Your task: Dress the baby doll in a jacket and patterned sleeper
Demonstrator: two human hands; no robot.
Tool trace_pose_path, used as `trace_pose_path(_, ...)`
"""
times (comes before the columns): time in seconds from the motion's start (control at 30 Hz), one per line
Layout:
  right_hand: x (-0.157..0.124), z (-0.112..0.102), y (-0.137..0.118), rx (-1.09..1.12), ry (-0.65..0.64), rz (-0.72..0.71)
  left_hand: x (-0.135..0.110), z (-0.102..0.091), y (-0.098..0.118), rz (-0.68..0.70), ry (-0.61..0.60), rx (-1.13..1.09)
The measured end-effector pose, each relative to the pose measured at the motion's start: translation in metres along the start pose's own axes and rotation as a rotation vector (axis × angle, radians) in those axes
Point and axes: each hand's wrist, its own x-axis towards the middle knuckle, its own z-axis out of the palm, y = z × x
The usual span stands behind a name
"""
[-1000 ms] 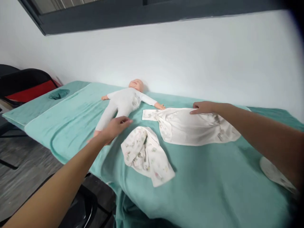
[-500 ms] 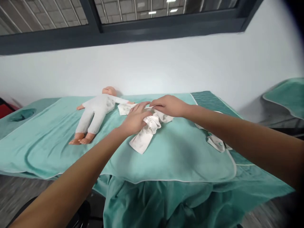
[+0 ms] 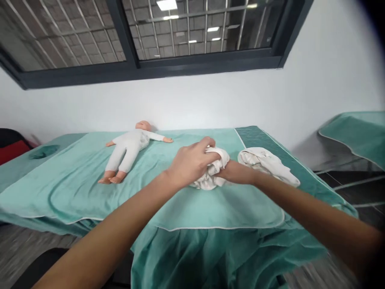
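A bunched white baby garment (image 3: 214,173) lies on the teal towel (image 3: 90,176) in the middle of the padded table. My left hand (image 3: 192,162) presses on top of it with fingers curled round the cloth. My right hand (image 3: 236,172) grips the same bundle from the right side, its fingers partly hidden under the fabric. A baby doll (image 3: 128,148) in a white sleepsuit lies on its back to the left, apart from both hands.
A second white garment (image 3: 267,162) lies crumpled to the right of the bundle. The table's front edge drops into hanging teal cloth (image 3: 195,257). Another teal-covered table (image 3: 357,132) stands at right. A red and black chair (image 3: 10,148) sits at far left. A window runs above.
Both hands have carried the white garment rightward, away from the doll, and bunched it into a tighter bundle. The view has tilted up and shifted, showing more window.
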Motion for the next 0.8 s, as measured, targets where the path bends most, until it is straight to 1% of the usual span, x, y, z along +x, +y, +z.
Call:
trace_pose_path(0.07,-0.001,0.033,0.0,0.354,-0.062,-0.032,-0.013,-0.011,0.016,-0.08,0.083,-0.096)
trace_pose_path(0.1,-0.001,0.051,-0.001,0.537,-0.06,-0.03,-0.022,-0.015,0.02,-0.123,0.133,-0.157)
trace_pose_path(0.13,0.0,0.069,-0.003,0.702,-0.046,-0.015,-0.032,-0.019,0.023,-0.165,0.182,-0.223)
trace_pose_path(0.2,0.005,0.101,-0.009,0.939,-0.044,0.043,-0.057,-0.025,0.021,-0.244,0.261,-0.321)
trace_pose_path(0.3,0.016,0.14,-0.028,1.101,-0.086,0.08,-0.098,-0.036,0.006,-0.424,0.331,-0.292)
trace_pose_path(0.37,0.024,0.159,-0.047,1.16,-0.136,0.054,-0.125,-0.046,-0.003,-0.574,0.327,-0.282)
trace_pose_path(0.43,0.03,0.173,-0.067,1.199,-0.22,0.033,-0.149,-0.059,-0.008,-0.707,0.317,-0.338)
trace_pose_path(0.53,0.031,0.185,-0.086,1.195,-0.422,0.027,-0.183,-0.075,-0.013,-0.835,0.338,-0.391)
trace_pose_path(0.6,0.027,0.185,-0.087,1.12,-0.562,0.021,-0.211,-0.083,-0.022,-0.906,0.371,-0.374)
trace_pose_path(0.63,0.023,0.182,-0.082,1.066,-0.61,0.019,-0.228,-0.086,-0.03,-0.952,0.39,-0.347)
trace_pose_path(0.67,0.019,0.176,-0.073,1.01,-0.639,0.024,-0.247,-0.087,-0.04,-1.011,0.409,-0.29)
trace_pose_path(0.73,0.008,0.157,-0.044,0.938,-0.625,0.07,-0.292,-0.087,-0.063,-1.142,0.387,-0.14)
trace_pose_path(0.8,-0.005,0.133,-0.001,0.933,-0.533,0.171,-0.344,-0.083,-0.083,-1.258,0.346,0.026)
